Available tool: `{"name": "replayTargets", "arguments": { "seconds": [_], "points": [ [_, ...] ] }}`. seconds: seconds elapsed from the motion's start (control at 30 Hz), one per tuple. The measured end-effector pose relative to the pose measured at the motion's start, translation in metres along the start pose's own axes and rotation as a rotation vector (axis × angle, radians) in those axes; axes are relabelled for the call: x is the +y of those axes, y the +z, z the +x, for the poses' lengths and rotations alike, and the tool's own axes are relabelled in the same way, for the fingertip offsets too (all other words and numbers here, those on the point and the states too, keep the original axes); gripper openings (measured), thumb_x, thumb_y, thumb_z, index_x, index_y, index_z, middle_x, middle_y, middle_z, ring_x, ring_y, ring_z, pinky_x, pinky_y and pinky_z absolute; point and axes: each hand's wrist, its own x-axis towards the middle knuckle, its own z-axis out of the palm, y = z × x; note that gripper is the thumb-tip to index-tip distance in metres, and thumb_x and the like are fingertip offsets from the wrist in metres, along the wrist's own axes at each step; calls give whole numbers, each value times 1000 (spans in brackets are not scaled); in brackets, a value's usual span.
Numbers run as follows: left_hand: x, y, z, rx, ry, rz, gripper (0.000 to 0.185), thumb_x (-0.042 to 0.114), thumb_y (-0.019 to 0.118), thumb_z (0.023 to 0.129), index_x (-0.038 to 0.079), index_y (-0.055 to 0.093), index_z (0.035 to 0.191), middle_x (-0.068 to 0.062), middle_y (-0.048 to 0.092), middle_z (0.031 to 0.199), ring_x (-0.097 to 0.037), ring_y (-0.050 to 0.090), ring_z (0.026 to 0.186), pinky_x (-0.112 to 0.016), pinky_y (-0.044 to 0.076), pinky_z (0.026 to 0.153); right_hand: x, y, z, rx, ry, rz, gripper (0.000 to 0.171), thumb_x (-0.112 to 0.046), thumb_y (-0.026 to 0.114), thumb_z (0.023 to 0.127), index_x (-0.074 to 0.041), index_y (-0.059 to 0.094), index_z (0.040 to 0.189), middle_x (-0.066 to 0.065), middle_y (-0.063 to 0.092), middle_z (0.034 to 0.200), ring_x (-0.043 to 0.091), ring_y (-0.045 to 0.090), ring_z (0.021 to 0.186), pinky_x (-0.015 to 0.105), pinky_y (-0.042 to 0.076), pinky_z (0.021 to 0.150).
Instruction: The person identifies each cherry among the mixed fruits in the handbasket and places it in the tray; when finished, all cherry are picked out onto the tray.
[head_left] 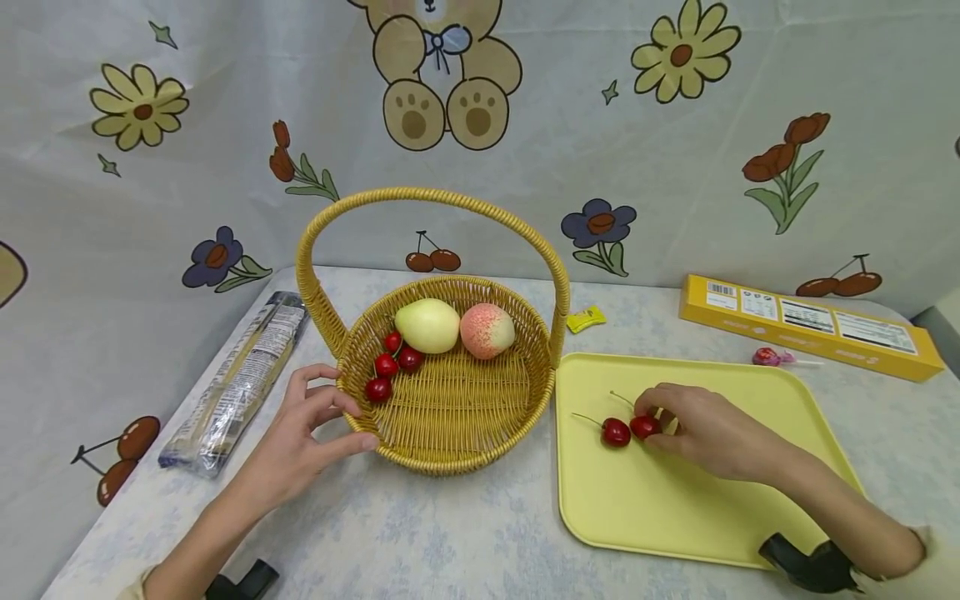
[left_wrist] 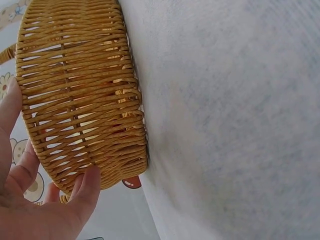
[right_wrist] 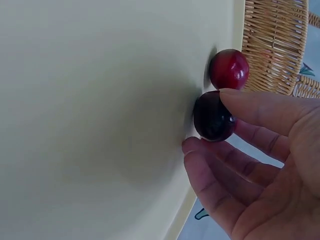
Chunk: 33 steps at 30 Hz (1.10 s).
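My left hand [head_left: 307,429] holds the near left rim of a round wicker basket [head_left: 453,460] with a tall arched handle. The left wrist view shows its fingers spread along the outside of the woven wall [left_wrist: 80,100]. Inside the basket lie a pale yellow fruit [head_left: 427,327], a pink-and-cream peach [head_left: 487,331] and several red cherries [head_left: 386,364]. Over the yellow tray [head_left: 675,521], my right hand [head_left: 708,433] pinches a dark red cherry [right_wrist: 215,116] between thumb and fingers. A second cherry [head_left: 616,432], with its stem pointing left, lies right beside it on the tray.
Left of the basket is a long clear-and-printed packet [head_left: 236,379]. Behind the tray are a yellow wrapped candy [head_left: 586,319], a lollipop [head_left: 768,357] and a long yellow box [head_left: 810,325]. A patterned cloth [head_left: 480,208] hangs at the table's back edge.
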Motion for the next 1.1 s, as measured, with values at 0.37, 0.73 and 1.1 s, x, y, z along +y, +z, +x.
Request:
{"name": "replayTargets", "arguments": {
  "seconds": [0.37, 0.73, 1.1],
  "points": [
    [0, -1, -1, 3, 1, 12, 22, 11, 82, 82, 8, 62, 92, -15, 28, 134, -33, 37, 123, -53, 49, 94, -7, -3, -5, 80, -11, -128, 25, -16, 79, 84, -12, 70, 107, -6, 65, 102, 13, 62, 86, 32, 54, 70],
    [0, 1, -1, -4, 18, -6, 21, 10, 81, 82, 10, 61, 91, -15, 28, 134, -31, 33, 125, -49, 51, 94, -54, -8, -5, 224, -161, -162, 28, -4, 79, 82, -14, 71, 106, -6, 61, 102, 3, 56, 76, 22, 50, 59],
    [0, 0, -1, -10, 4, -7, 23, 12, 80, 84, 8, 60, 95, -15, 28, 136, -35, 42, 121, -50, 49, 96, -108, -20, 34, 170, -373, -156, 33, -5, 75, 86, -15, 68, 115, -3, 59, 116, 8, 59, 84, 27, 53, 69]
  ]
}}
